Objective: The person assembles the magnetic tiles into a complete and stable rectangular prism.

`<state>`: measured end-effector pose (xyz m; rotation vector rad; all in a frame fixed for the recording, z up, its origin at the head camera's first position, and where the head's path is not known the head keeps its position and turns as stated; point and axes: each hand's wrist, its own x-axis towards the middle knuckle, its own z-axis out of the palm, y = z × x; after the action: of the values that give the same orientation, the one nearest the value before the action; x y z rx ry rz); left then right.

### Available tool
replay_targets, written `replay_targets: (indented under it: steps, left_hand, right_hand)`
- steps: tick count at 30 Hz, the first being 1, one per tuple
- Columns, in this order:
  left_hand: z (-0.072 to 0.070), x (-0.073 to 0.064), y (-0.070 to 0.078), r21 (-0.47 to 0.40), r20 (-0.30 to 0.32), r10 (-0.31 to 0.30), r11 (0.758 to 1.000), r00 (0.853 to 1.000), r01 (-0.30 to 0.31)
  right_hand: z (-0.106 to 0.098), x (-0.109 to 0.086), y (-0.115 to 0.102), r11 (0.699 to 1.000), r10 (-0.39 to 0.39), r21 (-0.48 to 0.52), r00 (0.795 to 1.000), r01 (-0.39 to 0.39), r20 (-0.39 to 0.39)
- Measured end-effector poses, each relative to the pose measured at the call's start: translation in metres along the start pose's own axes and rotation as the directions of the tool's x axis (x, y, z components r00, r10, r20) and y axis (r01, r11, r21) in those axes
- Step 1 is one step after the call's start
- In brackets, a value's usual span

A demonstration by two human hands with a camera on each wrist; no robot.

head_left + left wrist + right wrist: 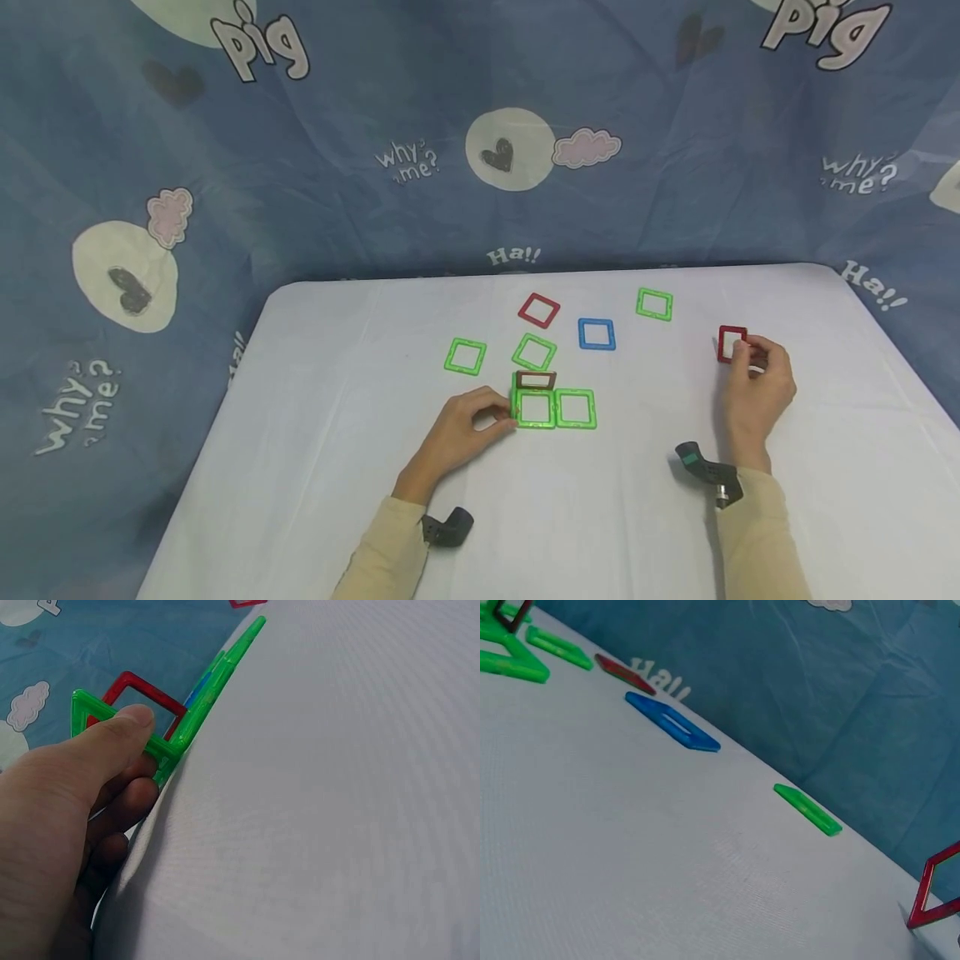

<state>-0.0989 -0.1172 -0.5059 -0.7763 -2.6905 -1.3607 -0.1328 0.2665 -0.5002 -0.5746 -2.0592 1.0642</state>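
My left hand [468, 427] pinches a green square magnetic tile [77, 714] that stands upright, with the thumb on its face in the left wrist view. This tile is at the left edge of two flat green tiles [576, 427] lying side by side. Behind the nearer-left flat tile stands a red tile [154, 691], which looks brownish in the head view. Off to the right, my right hand [759, 392] holds another red square tile [722, 344] between thumb and fingers. The right wrist view shows only part of that red tile [921, 894], and the hand is hardly visible there.
Behind the joined tiles lie a loose red tile [532, 321], a blue tile [581, 334] and several green tiles, one at the far right [656, 292] and one at the left [461, 370]. A patterned blue cloth [337, 208] hangs behind the white table [315, 400].
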Motion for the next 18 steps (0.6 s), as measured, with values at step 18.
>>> replay_targets:
  steps: [18]
  left_hand:
    - [-0.0007, 0.0002, 0.0013, 0.0, 0.001, -0.005, 1.0, 1.0, 0.005]
  right_hand:
    - [-0.0007, 0.0018, 0.0058, 0.989, 0.14, 0.03, 0.987, -0.143, 0.085]
